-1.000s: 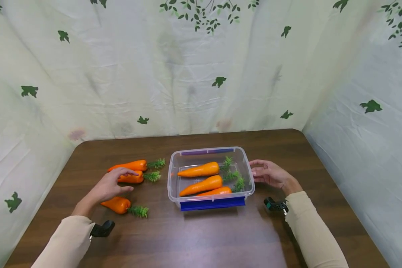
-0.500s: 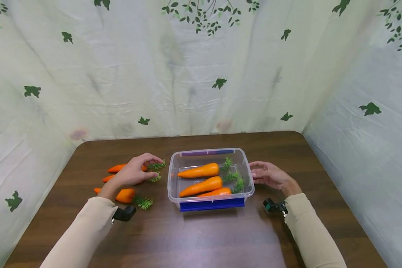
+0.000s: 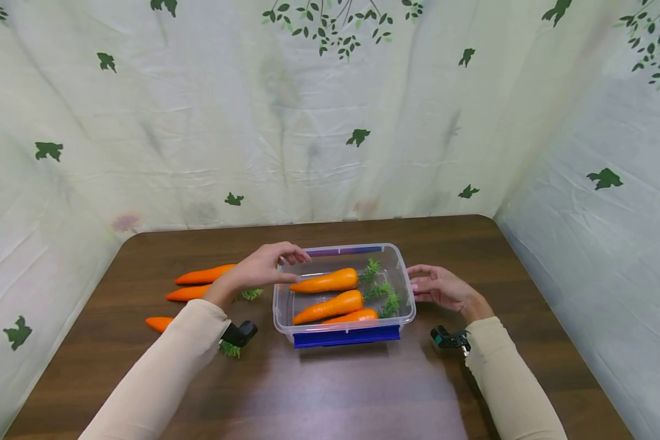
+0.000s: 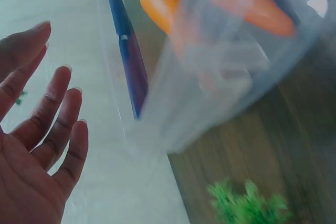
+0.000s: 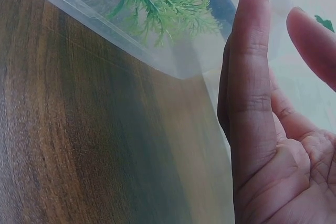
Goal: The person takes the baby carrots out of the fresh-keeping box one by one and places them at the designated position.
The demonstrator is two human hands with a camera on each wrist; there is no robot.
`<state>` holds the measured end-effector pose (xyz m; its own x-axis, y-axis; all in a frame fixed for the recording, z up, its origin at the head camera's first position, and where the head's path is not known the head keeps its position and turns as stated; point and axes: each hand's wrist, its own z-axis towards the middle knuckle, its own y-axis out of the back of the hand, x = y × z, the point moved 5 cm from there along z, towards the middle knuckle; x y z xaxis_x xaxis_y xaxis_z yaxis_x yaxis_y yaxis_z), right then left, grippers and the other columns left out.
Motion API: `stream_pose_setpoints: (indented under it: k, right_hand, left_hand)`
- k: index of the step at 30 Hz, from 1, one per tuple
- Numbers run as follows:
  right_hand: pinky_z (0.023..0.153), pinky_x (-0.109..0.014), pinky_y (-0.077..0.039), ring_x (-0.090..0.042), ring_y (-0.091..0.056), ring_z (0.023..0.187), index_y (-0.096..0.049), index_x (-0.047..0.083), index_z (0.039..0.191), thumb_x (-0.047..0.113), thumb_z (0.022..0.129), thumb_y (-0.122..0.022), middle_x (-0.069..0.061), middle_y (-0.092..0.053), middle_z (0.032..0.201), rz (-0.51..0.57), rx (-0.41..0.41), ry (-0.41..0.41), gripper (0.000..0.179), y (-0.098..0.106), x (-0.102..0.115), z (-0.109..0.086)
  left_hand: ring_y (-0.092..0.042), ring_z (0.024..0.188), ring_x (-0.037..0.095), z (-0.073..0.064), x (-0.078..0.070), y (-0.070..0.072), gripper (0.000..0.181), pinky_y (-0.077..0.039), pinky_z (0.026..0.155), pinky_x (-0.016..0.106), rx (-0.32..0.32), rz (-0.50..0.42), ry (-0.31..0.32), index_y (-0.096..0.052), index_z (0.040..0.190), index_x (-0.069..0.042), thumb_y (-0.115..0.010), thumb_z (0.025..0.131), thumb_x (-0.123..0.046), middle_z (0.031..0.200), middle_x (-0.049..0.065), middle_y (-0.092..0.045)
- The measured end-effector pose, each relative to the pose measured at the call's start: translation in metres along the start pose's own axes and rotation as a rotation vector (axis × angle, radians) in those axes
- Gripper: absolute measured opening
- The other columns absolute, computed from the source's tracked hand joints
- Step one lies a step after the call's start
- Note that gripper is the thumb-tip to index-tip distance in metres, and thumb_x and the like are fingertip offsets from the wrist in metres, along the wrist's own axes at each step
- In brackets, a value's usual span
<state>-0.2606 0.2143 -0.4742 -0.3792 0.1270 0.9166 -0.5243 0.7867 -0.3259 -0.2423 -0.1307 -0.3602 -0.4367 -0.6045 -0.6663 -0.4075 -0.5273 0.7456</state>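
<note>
A clear plastic box (image 3: 280, 310) with blue latches stands mid-table in the head view. Three orange carrots (image 3: 332, 280) with green leafy tops (image 3: 382, 290) lie inside it. My left hand (image 3: 264, 265) hovers over the box's left rim, fingers spread and holding nothing, its thumb near the tip of the rearmost carrot. The left wrist view shows that same palm (image 4: 37, 166) with nothing in it. Beside the box's right wall, my right hand (image 3: 442, 287) rests with loosely bent fingers right at the plastic; the right wrist view shows nothing in its grasp.
Left of the box, three more carrots (image 3: 205, 275) lie on the brown wooden table (image 3: 363, 391), partly hidden by my left arm. A white curtain (image 3: 198, 122) with green leaf prints hangs behind and along both sides. Each wrist carries a small black camera (image 3: 239, 333).
My left hand has moved right from over the loose carrots to the box's left rim. The nearest loose carrot has shifted slightly. My right hand and the box stay in place.
</note>
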Motion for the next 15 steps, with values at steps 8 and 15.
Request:
stream_pose_setpoints:
  k: [8,15]
  right_hand:
    - [0.082,-0.035,-0.055,-0.022,-0.070,0.089,-0.047,0.003,0.124,-0.008,0.094,-0.050,-0.012,-0.071,0.102,-0.016,0.000,-0.003,0.032,0.000,0.000,0.000]
    - [0.083,-0.035,-0.055,-0.022,-0.070,0.089,-0.046,0.002,0.125,-0.007,0.094,-0.052,-0.012,-0.070,0.103,-0.030,-0.010,-0.009,0.033,0.002,0.000,-0.001]
  left_hand:
    - [-0.059,0.106,0.024,0.031,-0.012,-0.020,0.035,-0.048,0.094,0.041,0.188,-0.064,0.056,-0.062,0.120,-0.007,-0.072,0.086,-0.011,0.117,0.006,-0.064]
    - [-0.058,0.107,0.026,0.055,-0.017,-0.029,0.040,-0.048,0.093,0.036,0.296,-0.114,0.097,-0.059,0.124,-0.001,-0.070,0.087,-0.010,0.121,0.015,-0.062]
